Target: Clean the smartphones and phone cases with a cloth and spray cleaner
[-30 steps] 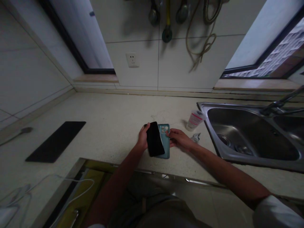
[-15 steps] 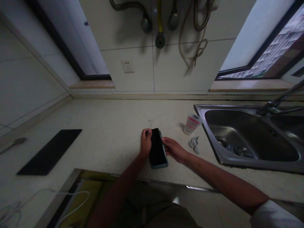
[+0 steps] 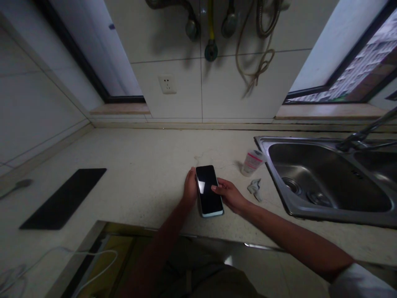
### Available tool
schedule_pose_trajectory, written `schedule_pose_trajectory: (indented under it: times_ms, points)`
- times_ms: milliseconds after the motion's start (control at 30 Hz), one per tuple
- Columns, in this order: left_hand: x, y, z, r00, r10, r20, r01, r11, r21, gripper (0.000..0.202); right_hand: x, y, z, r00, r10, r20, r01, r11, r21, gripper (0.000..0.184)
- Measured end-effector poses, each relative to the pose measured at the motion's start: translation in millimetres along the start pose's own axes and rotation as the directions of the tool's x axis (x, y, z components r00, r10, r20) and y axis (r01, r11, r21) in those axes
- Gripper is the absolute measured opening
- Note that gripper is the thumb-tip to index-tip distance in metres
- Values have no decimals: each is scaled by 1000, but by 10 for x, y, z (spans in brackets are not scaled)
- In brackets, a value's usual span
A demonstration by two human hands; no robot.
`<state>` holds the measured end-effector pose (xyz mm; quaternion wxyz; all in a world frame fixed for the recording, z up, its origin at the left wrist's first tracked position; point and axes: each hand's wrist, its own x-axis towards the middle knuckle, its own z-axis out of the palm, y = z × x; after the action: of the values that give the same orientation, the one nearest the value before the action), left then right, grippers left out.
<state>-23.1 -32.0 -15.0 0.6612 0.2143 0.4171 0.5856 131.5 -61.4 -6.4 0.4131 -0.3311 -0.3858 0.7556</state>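
Note:
Between my two hands is a smartphone point(image 3: 208, 196) with a dark screen, a bright reflection on it and a pale case edge at its lower end. My left hand point(image 3: 190, 186) grips its left side, its fingers partly hidden behind the phone. My right hand point(image 3: 231, 194) closes on the right side, with the thumb lying over the screen. To the right of that hand, a crumpled grey-white scrap point(image 3: 254, 189) lies on the countertop point(image 3: 149, 165). Just beyond it stands a clear plastic cup point(image 3: 252, 163) with red markings, slightly tilted in view.
A steel double sink point(image 3: 328, 178) with a faucet point(image 3: 356, 138) fills the right side. On the left lie a flat black panel point(image 3: 63, 198), a spoon-like utensil point(image 3: 18, 187) and a white cable point(image 3: 93, 251). Pipes and a wall socket point(image 3: 167, 84) are ahead.
The phone has turned to face up more, and a reflection now shows on its screen. My right thumb has moved onto the screen, while my left thumb has come off its top-left corner.

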Motion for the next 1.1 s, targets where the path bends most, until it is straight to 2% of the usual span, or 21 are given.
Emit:
schedule_pose_trajectory:
  times_ms: [67,233,367,633,700,767,833,867,1000,1100]
  points:
    - [3,7,-11,998,8,59,-8,1000,1,50,8,-8,-24,999,22,33,-22,1000,2,41]
    - [-64,75,-22,992,92,83,-96,994,56,45,16,-3,-72,995,65,70,-63,997,-38,44]
    - [-105,149,-39,993,36,114,-38,999,15,40,20,0,-78,995,76,59,-73,996,-58,53]
    - [-109,172,-30,985,47,163,-39,998,-54,33,16,37,-23,1000,5,15,-4,997,-74,55]
    - [-87,157,-34,990,7,137,2,998,-63,31,10,47,-12,1000,-2,-7,2,998,-70,52]
    - [-65,136,-39,987,-97,128,106,993,-59,29,7,49,-7,1000,-4,-21,3,998,-61,48]
    - [-52,108,-43,969,-188,163,196,980,-34,37,8,43,-7,1000,-8,-21,7,999,-49,46]
    - [-49,93,-45,965,-189,182,197,980,-22,40,10,37,-9,1000,-10,-20,10,999,-42,46]
    - [-53,45,-57,980,-8,197,7,1000,2,47,9,5,-16,1000,4,-15,-5,1000,-27,46]
    - [-53,43,-71,979,37,201,-42,999,22,51,1,-13,-12,1000,15,-18,-15,1000,-25,39]
